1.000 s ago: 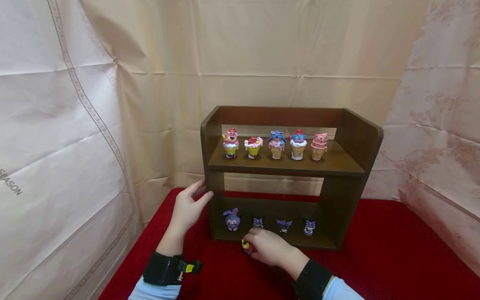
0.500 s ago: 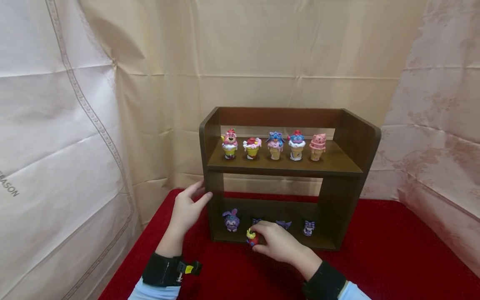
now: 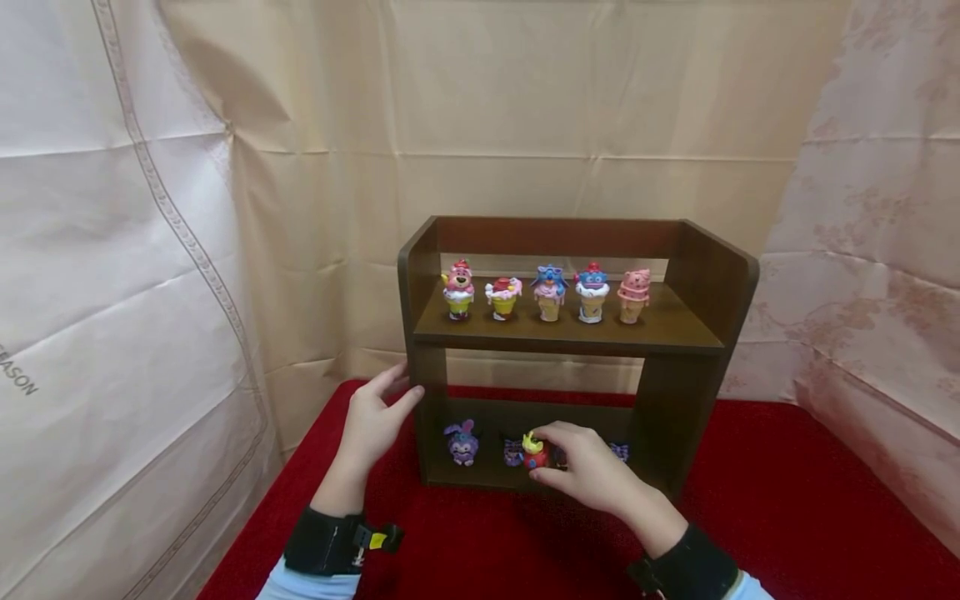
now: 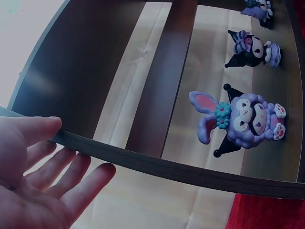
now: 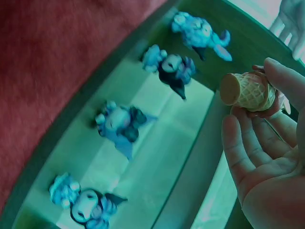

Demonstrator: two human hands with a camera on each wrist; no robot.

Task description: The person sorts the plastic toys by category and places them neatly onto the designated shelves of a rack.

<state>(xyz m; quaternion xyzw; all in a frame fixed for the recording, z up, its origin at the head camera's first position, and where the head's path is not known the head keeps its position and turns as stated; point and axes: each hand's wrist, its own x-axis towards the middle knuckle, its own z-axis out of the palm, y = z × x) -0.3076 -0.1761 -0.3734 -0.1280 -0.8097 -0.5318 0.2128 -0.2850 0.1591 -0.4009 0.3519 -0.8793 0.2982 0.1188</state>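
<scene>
My right hand pinches a small red figurine with a yellow top between thumb and fingers, in front of the lower tier of a dark brown shelf. In the right wrist view this waffle-cone figurine shows a tan base. My left hand is at the shelf's left side panel, its thumb at the front edge and its fingers extended along the outside. On the lower tier stand a purple rabbit-eared figurine and several purple-and-black figurines, partly hidden by my right hand in the head view.
Several ice-cream-cone figurines stand in a row on the upper tier, from a pink bear at left to a pink one at right. A red cloth covers the table. Pale curtains hang behind.
My right hand has moved right and upward with the figurine, from low before the shelf's front edge to the lower tier's opening. My left hand has stayed at the side panel.
</scene>
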